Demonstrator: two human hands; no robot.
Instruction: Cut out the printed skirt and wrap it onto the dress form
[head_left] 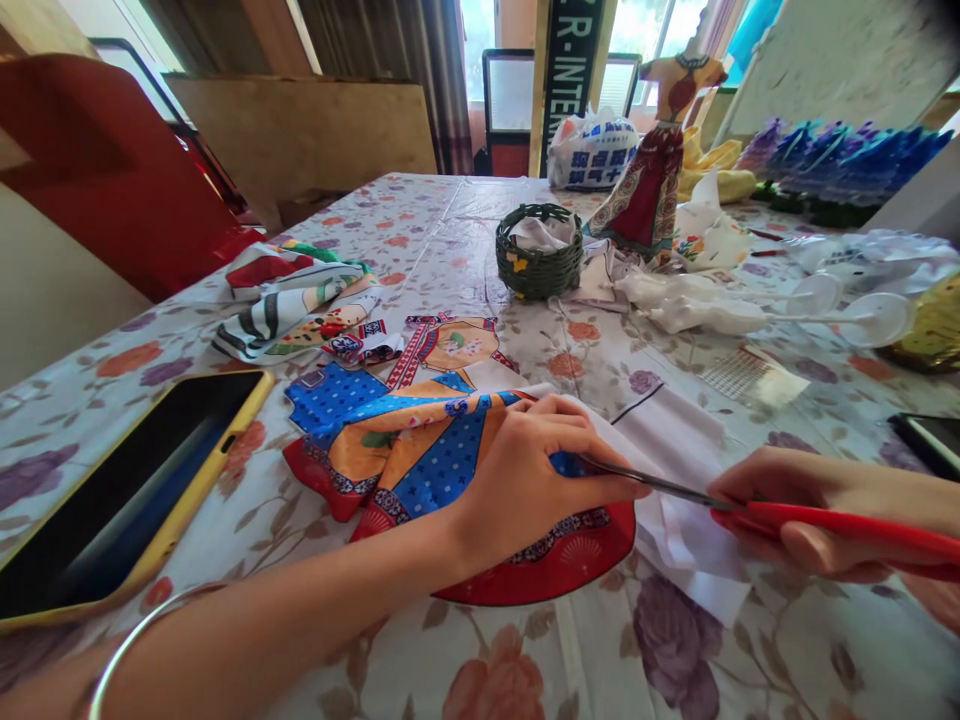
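Note:
My left hand (536,460) is closed on a printed cloth (442,470) in blue, orange and red, pressing it near the table. My right hand (817,510) is wrapped round the handles of red scissors (855,530). The scissor blades point left and reach the fingertips of my left hand, at the cloth's edge. White fabric (675,440) lies beneath and to the right of the blades. Beyond the cloth is a flat printed piece (457,345) with an orange centre.
A yellow-cased phone (142,490) lies at the left, near folded printed cloth (300,300). Farther back are a green basket (538,250), a dressed figure (652,170) and a plastic bag (592,150). White plastic pieces (697,300) and another phone (930,440) are at the right.

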